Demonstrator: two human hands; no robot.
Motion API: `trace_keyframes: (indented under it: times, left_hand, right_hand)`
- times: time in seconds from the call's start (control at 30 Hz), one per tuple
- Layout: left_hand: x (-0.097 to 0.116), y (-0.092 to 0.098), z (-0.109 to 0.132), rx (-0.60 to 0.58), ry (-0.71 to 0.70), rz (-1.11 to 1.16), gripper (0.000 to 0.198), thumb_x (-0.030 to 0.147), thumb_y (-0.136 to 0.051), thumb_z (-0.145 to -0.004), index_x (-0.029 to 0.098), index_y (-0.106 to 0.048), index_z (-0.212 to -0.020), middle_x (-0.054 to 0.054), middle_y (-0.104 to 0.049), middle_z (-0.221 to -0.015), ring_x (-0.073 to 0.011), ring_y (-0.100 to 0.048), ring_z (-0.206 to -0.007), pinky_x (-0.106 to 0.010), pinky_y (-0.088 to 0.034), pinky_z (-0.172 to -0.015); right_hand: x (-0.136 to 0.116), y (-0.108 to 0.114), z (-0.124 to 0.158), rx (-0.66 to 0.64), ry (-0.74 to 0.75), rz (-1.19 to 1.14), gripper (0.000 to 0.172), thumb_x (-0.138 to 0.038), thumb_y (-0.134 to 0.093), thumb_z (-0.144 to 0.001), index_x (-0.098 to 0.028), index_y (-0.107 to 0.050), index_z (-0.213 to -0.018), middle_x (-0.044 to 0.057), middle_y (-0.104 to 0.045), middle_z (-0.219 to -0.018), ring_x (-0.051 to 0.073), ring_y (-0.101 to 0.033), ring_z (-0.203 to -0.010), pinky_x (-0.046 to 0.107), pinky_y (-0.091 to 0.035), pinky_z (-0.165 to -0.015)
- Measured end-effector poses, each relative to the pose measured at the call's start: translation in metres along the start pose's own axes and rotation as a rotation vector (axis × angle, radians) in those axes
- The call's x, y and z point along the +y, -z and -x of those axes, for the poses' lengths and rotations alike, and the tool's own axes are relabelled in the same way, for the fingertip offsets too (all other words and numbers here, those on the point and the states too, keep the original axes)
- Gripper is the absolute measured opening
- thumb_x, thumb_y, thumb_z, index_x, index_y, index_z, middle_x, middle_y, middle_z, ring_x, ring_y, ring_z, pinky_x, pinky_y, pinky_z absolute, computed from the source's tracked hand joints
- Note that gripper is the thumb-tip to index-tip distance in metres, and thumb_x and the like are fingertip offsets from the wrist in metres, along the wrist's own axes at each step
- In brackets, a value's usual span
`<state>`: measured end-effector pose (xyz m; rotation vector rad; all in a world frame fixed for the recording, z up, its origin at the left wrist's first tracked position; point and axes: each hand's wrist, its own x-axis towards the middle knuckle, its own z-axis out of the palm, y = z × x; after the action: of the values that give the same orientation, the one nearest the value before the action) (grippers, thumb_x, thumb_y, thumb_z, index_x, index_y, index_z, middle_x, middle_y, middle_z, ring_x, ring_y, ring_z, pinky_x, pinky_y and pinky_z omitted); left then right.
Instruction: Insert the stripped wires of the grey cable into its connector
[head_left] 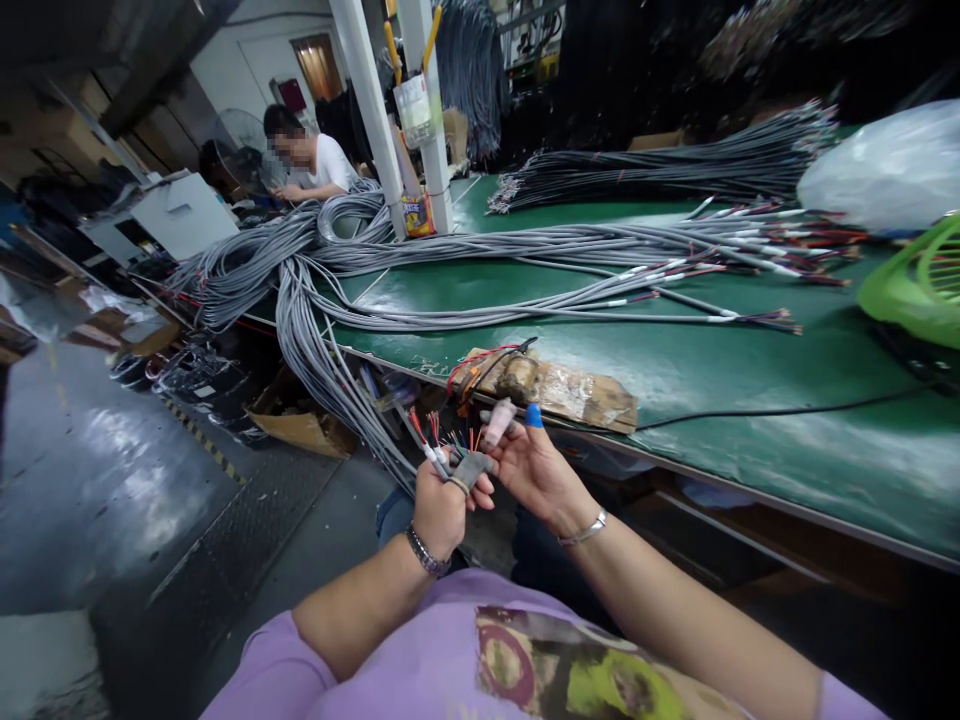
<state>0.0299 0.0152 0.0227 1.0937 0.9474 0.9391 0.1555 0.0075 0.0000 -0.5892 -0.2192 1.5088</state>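
Observation:
Several grey cables with stripped ends showing red, orange and green wires [433, 430] are gripped in my left hand [442, 510], whose thumb has a grey covering. Close beside it on the right, my right hand [536, 470] has its fingers bent near the wire ends. A pinkish wrap covers one of its fingers and blue tape [533, 416] another. Whether a wire lies between its fingertips is too small to tell. Behind my hands, a wooden board [592, 398] with a brown lump and red and black leads rests on the green table's [720, 390] edge.
Long grey cables [480, 245] run across the table and hang over its edge at left. Farther back are a darker cable bundle [660, 170], white posts [367, 110] and a seated person [322, 165]. A green basket [919, 285] and plastic bag [892, 165] stand right.

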Motion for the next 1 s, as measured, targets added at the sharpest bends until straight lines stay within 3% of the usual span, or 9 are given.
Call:
trace_keyframes:
  times: [0.37, 0.77, 0.87, 1.0]
  left_hand:
    - [-0.005, 0.004, 0.003, -0.014, 0.001, -0.008, 0.029, 0.041, -0.068, -0.071, 0.013, -0.061, -0.071, 0.001, -0.061, -0.052, -0.0073, -0.054, -0.037, -0.017, -0.028, -0.035]
    - [-0.012, 0.017, 0.016, -0.031, -0.007, -0.070, 0.034, 0.047, -0.067, -0.071, 0.013, -0.062, -0.070, -0.001, -0.062, -0.053, -0.0073, -0.053, -0.038, -0.017, -0.028, -0.037]
    - [-0.017, 0.022, 0.017, -0.076, 0.044, -0.067, 0.038, 0.051, -0.066, -0.071, 0.013, -0.063, -0.074, -0.003, -0.064, -0.056, -0.0105, -0.058, -0.045, -0.018, -0.035, -0.042]
    - [-0.020, 0.028, 0.016, -0.132, 0.067, -0.014, 0.044, 0.054, -0.062, -0.074, 0.012, -0.067, -0.087, -0.010, -0.071, -0.075, -0.0168, -0.067, -0.069, -0.024, -0.048, -0.062]
  right_hand:
    - [-0.003, 0.027, 0.010, 0.110, -0.090, -0.016, 0.028, -0.048, -0.066, -0.076, -0.020, -0.064, -0.074, 0.000, -0.067, -0.077, 0.010, -0.061, -0.067, 0.022, -0.050, -0.062]
    - [0.000, 0.040, 0.020, 0.111, -0.095, 0.012, 0.026, -0.044, -0.064, -0.079, -0.020, -0.065, -0.071, 0.003, -0.067, -0.078, 0.012, -0.061, -0.067, 0.024, -0.051, -0.062]
    - [0.001, 0.037, 0.024, 0.091, -0.060, 0.087, 0.022, -0.042, -0.065, -0.079, -0.020, -0.068, -0.077, 0.003, -0.067, -0.077, 0.012, -0.061, -0.065, 0.024, -0.051, -0.060]
    - [0.003, 0.029, 0.033, 0.093, 0.044, 0.315, 0.022, -0.039, -0.073, -0.071, -0.019, -0.070, -0.081, 0.002, -0.067, -0.075, 0.012, -0.058, -0.064, 0.024, -0.048, -0.060]
